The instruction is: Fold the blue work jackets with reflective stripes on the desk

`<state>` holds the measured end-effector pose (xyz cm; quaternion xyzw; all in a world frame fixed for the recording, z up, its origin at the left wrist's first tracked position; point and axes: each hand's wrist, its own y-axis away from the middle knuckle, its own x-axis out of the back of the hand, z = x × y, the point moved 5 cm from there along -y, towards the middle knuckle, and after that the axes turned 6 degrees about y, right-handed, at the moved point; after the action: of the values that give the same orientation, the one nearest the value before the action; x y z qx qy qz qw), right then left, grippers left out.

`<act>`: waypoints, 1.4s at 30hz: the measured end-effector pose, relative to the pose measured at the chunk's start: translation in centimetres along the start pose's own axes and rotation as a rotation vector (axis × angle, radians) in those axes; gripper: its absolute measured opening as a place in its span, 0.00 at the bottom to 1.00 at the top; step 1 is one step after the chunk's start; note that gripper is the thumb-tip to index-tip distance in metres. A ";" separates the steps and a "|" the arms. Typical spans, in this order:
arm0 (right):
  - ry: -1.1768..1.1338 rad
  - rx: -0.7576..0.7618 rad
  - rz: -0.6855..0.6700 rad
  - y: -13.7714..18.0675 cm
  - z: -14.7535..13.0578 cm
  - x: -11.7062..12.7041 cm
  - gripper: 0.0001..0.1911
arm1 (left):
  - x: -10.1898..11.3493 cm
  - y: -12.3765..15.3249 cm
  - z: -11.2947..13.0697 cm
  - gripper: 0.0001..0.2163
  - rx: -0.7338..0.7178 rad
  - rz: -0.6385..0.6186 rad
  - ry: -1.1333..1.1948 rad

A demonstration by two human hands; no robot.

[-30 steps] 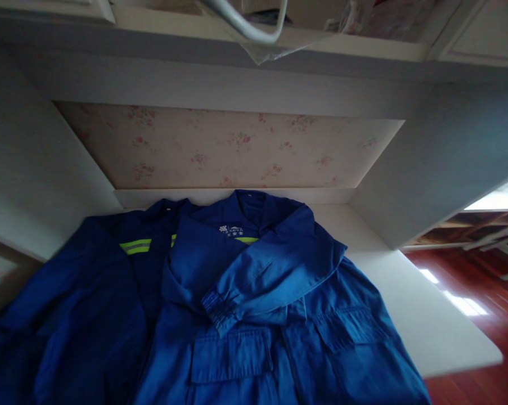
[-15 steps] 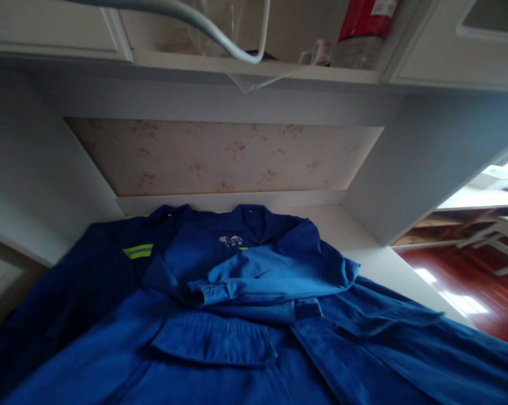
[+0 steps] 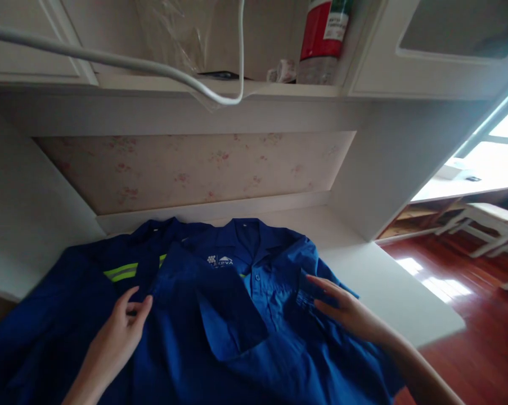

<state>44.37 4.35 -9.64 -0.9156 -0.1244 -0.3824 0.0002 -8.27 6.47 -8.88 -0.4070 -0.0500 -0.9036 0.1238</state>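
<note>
Head view: blue work jacket (image 3: 254,315) spread flat on the white surface (image 3: 376,275), overlapping a darker jacket (image 3: 68,315) with reflective stripe. Left hand (image 3: 121,326) pinching the fabric's left edge; right hand (image 3: 342,309) open, fingers extended, pressed flat on the right side.

Bare desk (image 3: 380,281) right of my right hand (image 3: 342,309) lies open — alcove walls (image 3: 392,169) and shelf (image 3: 220,87) hem the rest.

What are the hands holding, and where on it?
The left hand pinches the blue jacket at its left edge; the right hand lies flat on the jacket, gripping nothing.
</note>
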 end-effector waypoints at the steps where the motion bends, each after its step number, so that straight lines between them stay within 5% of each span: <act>1: 0.075 0.045 -0.068 -0.2 -0.6 -1.1 0.33 | -0.4 -0.3 0.4 0.36 -0.056 0.002 -0.014; 5: 0.417 0.059 -0.153 -1.2 -0.1 -2.6 0.31 | -1.2 -1.0 2.2 0.30 -0.388 0.011 -0.134; 8: 0.576 0.055 -0.259 -2.2 1.1 -2.2 0.32 | -2.1 -1.9 2.3 0.27 -0.485 -0.158 -0.250; 12: 0.657 0.148 -0.369 -2.7 0.8 -1.1 0.37 | -2.9 -3.5 0.8 0.25 -0.449 -0.383 -0.332; 17: 0.562 0.138 -0.332 -2.4 0.3 0.5 0.10 | -2.9 -4.5 0.6 0.25 -0.461 -0.388 -0.344; 24: 0.341 -0.005 -0.418 0.3 2.6 1.4 0.15 | -2.5 -6.0 2.0 0.16 -0.417 -0.458 -0.145; 28: 0.204 -0.030 -0.241 1.6 3.7 4.1 0.15 | -0.9 -6.9 2.2 0.17 -0.299 -0.523 0.051; 34: -0.102 -0.318 0.339 -0.6 6.7 8.3 0.25 | -1.4 -9.2 2.3 0.23 -0.068 -0.500 0.124; 38: -0.201 -0.413 0.326 -3.4 7.9 6.0 0.29 | -3.7 -10.6 2.3 0.26 -0.064 -0.334 0.090; 42: -0.384 -0.439 0.119 -2.2 8.3 4.3 0.35 | -3.3 -8.6 0.5 0.32 0.076 -0.241 0.171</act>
<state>52.60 8.24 -12.65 -0.9549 0.0175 -0.2195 -0.1990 -8.07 15.49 -10.95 -0.3147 -0.1217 -0.9408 0.0336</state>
